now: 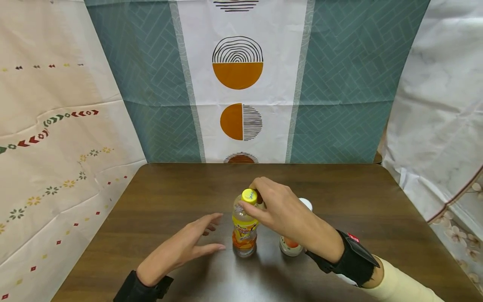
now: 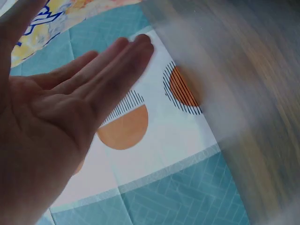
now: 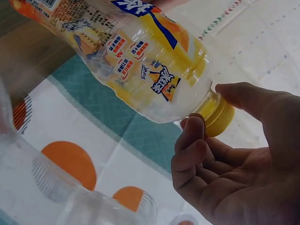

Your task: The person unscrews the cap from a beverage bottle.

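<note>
A clear plastic drink bottle [image 1: 244, 230] with a yellow and orange label stands upright on the table. My right hand [image 1: 281, 205] reaches over from the right and pinches it at the neck, just by the yellow cap [image 3: 219, 116], between thumb and curled fingers. Left of the bottle is my left hand [image 1: 188, 241], fingers extended and apart from it. The left wrist view shows that palm [image 2: 61, 117] holding nothing. A second bottle [image 1: 291, 246] with a white cap [image 1: 306, 204] stands behind my right forearm, which hides its middle.
The brown wooden table [image 1: 181, 184] reaches back to a hanging teal and white cloth [image 1: 241, 92]. Pale patterned cloths hang at the left [image 1: 56, 126] and right [image 1: 434, 105]. Something white shows partly under the right wrist strap [image 1: 351, 258].
</note>
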Motion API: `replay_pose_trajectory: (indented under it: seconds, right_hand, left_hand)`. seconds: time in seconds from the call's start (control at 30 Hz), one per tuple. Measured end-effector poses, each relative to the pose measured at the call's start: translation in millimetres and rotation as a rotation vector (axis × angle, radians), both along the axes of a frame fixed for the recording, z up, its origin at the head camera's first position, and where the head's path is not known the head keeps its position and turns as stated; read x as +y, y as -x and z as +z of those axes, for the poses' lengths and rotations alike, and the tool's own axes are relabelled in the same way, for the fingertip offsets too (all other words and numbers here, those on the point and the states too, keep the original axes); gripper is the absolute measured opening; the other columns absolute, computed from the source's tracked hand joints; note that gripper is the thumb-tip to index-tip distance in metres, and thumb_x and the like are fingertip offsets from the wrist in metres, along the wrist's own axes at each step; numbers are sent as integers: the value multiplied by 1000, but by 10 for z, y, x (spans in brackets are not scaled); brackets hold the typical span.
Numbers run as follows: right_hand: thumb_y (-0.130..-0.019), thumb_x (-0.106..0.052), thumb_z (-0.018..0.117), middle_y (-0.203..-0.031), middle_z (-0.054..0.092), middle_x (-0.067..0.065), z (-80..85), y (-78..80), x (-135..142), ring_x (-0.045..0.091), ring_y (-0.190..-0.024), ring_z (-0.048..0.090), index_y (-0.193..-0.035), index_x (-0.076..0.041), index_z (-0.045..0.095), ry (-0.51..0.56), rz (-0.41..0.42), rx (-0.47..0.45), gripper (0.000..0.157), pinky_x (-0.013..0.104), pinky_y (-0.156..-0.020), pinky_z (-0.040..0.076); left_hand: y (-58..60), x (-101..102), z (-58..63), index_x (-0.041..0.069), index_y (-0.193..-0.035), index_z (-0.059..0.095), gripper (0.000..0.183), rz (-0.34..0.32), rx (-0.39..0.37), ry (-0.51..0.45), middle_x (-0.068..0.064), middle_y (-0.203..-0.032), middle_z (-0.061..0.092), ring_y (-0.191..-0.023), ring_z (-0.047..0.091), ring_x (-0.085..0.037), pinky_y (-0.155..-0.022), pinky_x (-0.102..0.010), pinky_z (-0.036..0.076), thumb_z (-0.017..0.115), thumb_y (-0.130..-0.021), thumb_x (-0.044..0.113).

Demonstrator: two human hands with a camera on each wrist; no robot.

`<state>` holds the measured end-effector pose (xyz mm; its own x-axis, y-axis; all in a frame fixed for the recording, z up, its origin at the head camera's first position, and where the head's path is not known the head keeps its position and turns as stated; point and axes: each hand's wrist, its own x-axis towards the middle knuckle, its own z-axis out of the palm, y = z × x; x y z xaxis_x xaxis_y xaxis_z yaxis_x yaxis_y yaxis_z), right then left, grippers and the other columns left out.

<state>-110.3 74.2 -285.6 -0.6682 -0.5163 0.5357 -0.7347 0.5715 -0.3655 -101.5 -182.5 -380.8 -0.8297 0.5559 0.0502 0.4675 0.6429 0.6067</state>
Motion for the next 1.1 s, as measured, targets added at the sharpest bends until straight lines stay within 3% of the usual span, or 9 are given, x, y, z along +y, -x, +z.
replay_pose_trajectory:
  seconds: [0.33, 0.43, 0.53, 0.63, 0.9, 1.1]
  right_hand:
    - [-84, -27, 70, -75, 52, -5, 133, -200, -6, 3, -61, 49, -85, -11, 55, 43, 75, -10, 22, 18, -51, 47]
    - [-84, -27, 71, -74, 53, -5, 153, -259, -11, 2, -62, 48, -84, -11, 55, 45, 93, -8, 23, 18, -51, 48]
    - [-84, -27, 71, -74, 53, -6, 169, -299, -13, 2, -62, 49, -83, -12, 54, 50, 103, -8, 23, 18, -52, 48]
    - [-85, -27, 70, -75, 53, -6, 180, -329, -13, 3, -63, 50, -84, -12, 54, 56, 120, -13, 22, 18, -53, 49]
    - [-85, -28, 70, -77, 53, -8, 199, -376, -17, 3, -65, 52, -86, -13, 55, 76, 143, -36, 22, 19, -54, 50]
    - [-85, -31, 70, -75, 53, -8, 218, -395, -1, 3, -63, 50, -84, -14, 55, 91, 135, -38, 22, 17, -52, 48]
  left_hand:
    - [-26, 107, 26, 15, -142, 34, 81, -78, 28, -168, 1, -133, 48, -117, 50, -14, -92, -37, 50, 71, -78, 48]
    - [-37, 130, 28, 17, -141, 35, 78, -120, -13, -207, 2, -135, 47, -119, 47, -14, -93, -40, 49, 72, -78, 44]
    - [-56, 146, 45, 23, -141, 35, 75, -128, -93, -243, 5, -136, 46, -120, 47, -12, -95, -44, 47, 72, -79, 42]
    - [-73, 162, 62, 25, -142, 35, 76, -133, -121, -263, 7, -135, 49, -118, 49, -12, -94, -47, 46, 73, -79, 40]
    - [-88, 204, 52, 20, -140, 40, 73, -209, -37, -271, 6, -124, 58, -110, 56, -11, -89, -42, 51, 75, -78, 38]
    - [-126, 244, 72, 18, -138, 43, 67, -247, -17, -325, 3, -121, 61, -108, 58, -13, -88, -42, 52, 74, -80, 33]
